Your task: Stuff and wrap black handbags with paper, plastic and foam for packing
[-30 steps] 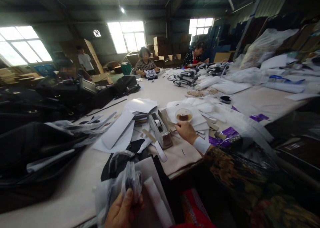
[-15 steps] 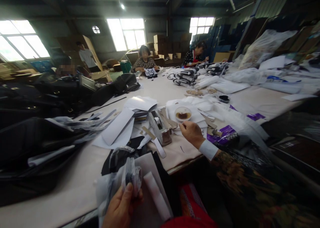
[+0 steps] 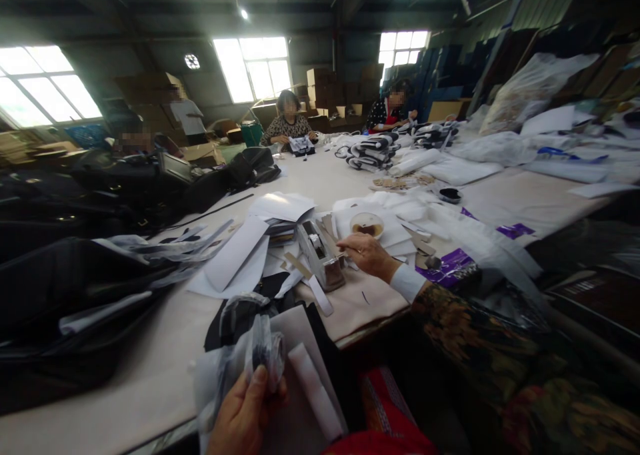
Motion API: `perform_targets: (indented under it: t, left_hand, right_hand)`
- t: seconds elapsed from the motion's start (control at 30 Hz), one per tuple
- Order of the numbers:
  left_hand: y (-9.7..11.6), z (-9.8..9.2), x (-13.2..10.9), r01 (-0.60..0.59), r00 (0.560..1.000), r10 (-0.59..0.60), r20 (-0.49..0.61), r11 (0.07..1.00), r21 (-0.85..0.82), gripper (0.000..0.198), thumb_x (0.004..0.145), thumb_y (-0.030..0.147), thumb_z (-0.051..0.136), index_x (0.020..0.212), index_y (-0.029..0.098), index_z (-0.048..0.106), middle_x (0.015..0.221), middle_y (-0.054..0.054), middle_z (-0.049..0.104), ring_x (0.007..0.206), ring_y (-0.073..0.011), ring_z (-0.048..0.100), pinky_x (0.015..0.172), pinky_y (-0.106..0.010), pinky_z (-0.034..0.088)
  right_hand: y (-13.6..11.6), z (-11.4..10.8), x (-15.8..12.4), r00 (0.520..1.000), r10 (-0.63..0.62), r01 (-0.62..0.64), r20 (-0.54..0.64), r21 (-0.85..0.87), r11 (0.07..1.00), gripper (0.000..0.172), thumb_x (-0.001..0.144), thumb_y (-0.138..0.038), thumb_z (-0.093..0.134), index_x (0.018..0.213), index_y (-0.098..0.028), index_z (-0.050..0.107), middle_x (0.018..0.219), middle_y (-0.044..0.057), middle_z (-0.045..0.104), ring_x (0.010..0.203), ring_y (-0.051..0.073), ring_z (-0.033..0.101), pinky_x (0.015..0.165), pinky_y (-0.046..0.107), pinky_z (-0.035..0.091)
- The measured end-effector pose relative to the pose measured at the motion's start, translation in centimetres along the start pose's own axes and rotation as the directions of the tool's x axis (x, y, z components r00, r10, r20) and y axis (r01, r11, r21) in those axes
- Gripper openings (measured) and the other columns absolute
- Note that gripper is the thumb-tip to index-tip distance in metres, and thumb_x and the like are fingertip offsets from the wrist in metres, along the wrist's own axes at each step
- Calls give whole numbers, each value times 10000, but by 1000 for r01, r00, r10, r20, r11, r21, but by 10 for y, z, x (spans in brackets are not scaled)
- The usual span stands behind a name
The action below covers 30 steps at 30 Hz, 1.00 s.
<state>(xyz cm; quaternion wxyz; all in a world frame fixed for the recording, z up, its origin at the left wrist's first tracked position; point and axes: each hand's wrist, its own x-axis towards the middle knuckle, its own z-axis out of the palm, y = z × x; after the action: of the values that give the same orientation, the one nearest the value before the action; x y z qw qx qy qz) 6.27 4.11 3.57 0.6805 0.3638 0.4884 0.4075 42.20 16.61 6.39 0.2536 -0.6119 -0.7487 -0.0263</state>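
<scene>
My left hand (image 3: 244,416) is low at the near edge, closed round a dark item in a clear plastic bag (image 3: 264,350), thumb pressed on the wrapping. My right hand (image 3: 367,254), in a white cuff and patterned sleeve, reaches left across the table. Its fingertips are pinched together at the near end of a grey tape dispenser (image 3: 319,255). What they pinch is too small to see. A small round dish of brown liquid (image 3: 367,225) stands just beyond that hand on white sheets.
The long white table (image 3: 150,375) carries white card sheets (image 3: 235,255), black bags (image 3: 75,288) on the left, purple packets (image 3: 450,265) and plastic wrap on the right. Two seated people (image 3: 289,125) work at the far end; another stands at back left.
My right hand has slid left from beside the dish to the tape dispenser's end. My left hand keeps the bagged item in the same place.
</scene>
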Motion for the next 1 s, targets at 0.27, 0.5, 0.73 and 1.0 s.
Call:
perform_targets:
  t: [0.27, 0.5, 0.73, 1.0]
  left_hand:
    - [2, 2, -2, 11, 999, -12, -36, 1000, -7, 443, 678, 556, 817, 818, 144, 733, 712, -50, 664, 673, -186, 603, 631, -285, 560]
    - [1, 2, -1, 12, 1000, -12, -19, 1000, -26, 429, 696, 552, 806, 813, 145, 731, 713, -47, 661, 668, -179, 601, 626, -274, 556]
    - [5, 6, -4, 15, 999, -15, -50, 1000, -12, 435, 662, 559, 824, 794, 156, 730, 692, -45, 661, 643, -187, 599, 606, -282, 548]
    - [6, 5, -6, 14, 1000, -14, -21, 1000, -14, 423, 690, 548, 810, 799, 148, 725, 714, -57, 671, 665, -197, 614, 636, -291, 549]
  right_hand:
    - [2, 6, 16, 979, 11, 35, 203, -223, 974, 189, 868, -225, 586, 892, -161, 763, 891, 134, 739, 883, 251, 653, 773, 334, 392]
    - [3, 18, 27, 962, -52, 124, 270, -257, 958, 162, 807, -135, 587, 827, -122, 747, 878, 156, 711, 878, 269, 633, 746, 351, 379]
    - [0, 18, 25, 998, 7, 5, 69, -173, 985, 179, 849, -146, 563, 794, -124, 732, 872, 148, 700, 873, 235, 627, 778, 321, 421]
    - [-9, -24, 15, 914, 189, -175, -359, 72, 982, 198, 920, -193, 448, 899, -158, 642, 932, 110, 689, 837, 193, 639, 758, 303, 512]
